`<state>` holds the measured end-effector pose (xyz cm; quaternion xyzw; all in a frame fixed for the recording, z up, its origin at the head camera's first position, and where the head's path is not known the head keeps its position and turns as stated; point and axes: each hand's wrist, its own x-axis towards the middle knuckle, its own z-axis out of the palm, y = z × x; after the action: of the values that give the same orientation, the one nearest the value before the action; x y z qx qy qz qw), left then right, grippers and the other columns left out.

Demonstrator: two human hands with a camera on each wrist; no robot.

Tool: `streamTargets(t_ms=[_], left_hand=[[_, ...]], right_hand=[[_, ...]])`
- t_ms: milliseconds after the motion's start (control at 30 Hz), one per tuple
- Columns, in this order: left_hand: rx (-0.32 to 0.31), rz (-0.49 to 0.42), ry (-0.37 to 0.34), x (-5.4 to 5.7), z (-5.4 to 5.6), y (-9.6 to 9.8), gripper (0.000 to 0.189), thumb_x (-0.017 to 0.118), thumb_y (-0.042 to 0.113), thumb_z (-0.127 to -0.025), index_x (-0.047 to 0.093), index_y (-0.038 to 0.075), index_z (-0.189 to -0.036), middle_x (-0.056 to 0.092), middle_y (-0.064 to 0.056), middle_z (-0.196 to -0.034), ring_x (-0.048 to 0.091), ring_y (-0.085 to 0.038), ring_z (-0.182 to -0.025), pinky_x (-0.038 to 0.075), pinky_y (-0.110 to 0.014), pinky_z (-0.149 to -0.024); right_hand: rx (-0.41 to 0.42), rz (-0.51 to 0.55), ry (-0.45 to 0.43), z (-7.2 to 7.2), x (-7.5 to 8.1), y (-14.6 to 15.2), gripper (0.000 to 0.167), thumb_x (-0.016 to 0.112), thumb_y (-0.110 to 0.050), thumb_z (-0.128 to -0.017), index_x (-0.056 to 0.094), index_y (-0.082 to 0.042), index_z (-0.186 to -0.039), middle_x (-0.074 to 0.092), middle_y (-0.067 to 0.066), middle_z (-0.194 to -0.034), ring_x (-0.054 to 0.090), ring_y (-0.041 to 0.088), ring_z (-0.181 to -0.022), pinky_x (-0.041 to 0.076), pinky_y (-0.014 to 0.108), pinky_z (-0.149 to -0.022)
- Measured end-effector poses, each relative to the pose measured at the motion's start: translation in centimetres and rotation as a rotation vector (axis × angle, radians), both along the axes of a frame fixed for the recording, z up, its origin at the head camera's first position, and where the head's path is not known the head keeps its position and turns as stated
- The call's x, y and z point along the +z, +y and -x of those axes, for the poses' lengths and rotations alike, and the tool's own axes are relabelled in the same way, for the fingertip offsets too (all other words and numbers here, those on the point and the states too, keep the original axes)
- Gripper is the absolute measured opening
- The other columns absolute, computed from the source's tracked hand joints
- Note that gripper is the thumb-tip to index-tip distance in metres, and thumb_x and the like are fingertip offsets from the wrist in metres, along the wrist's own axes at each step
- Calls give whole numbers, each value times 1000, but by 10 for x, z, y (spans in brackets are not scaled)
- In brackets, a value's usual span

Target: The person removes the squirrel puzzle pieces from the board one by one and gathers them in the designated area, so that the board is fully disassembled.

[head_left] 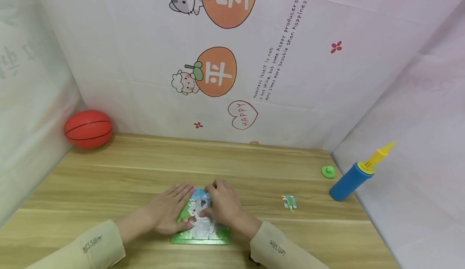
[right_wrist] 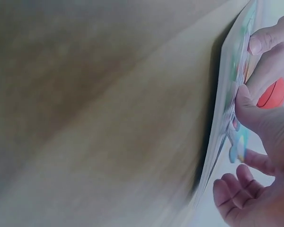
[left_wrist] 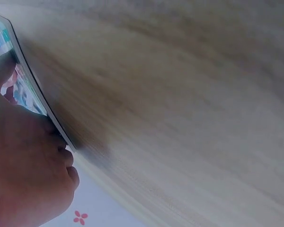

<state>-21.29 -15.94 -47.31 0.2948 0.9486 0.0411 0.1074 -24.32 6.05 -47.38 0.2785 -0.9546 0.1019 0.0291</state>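
Note:
A small jigsaw puzzle (head_left: 200,232) with a green border and a white cartoon animal lies at the front middle of the table. My left hand (head_left: 168,210) lies along its left side, fingers straight, thumb resting on the picture. Over the right side is my right hand (head_left: 226,204), its thumb touching the puzzle face. In the right wrist view, a light-blue and yellow puzzle piece (right_wrist: 239,144) tilts up from the board between that thumb and the index finger (right_wrist: 259,161); the other fingers are curled.
Right of the puzzle lie joined loose puzzle pieces (head_left: 290,202). A green duck-faced toy (head_left: 328,172) and a blue hand pump (head_left: 350,182) with a yellow nozzle stand near the right edge. A red ball (head_left: 89,129) sits in the back left corner, by the printed cloth walls.

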Motion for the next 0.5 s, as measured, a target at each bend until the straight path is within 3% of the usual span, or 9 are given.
streamTargets(t_ms=[167, 333, 500], left_hand=[[-2, -10, -4, 2, -1, 0, 100, 44, 73, -98, 27, -2, -162, 20, -18, -174, 19, -35, -164, 21, -51, -135], [-4, -11, -9, 3, -3, 0, 100, 44, 73, -98, 27, -2, -162, 19, -19, -174, 19, -35, -164, 21, -51, -135], [-3, -16, -3, 2, -3, 0, 101, 44, 73, -98, 26, -2, -162, 19, -19, -174, 19, -35, -164, 21, -52, -135]], right_hand=[[72, 29, 50, -2, 0, 1, 47, 86, -39, -84, 70, -11, -118, 71, 2, -112, 66, 15, -101, 60, 27, -86], [155, 123, -14, -2, 0, 0, 15, 76, -17, -95, 73, -8, -107, 79, 5, -104, 73, 15, -95, 61, 21, -80], [162, 152, -66, -1, 2, 0, 11, 72, -13, -97, 74, -7, -106, 80, 6, -100, 72, 10, -88, 59, 16, -76]])
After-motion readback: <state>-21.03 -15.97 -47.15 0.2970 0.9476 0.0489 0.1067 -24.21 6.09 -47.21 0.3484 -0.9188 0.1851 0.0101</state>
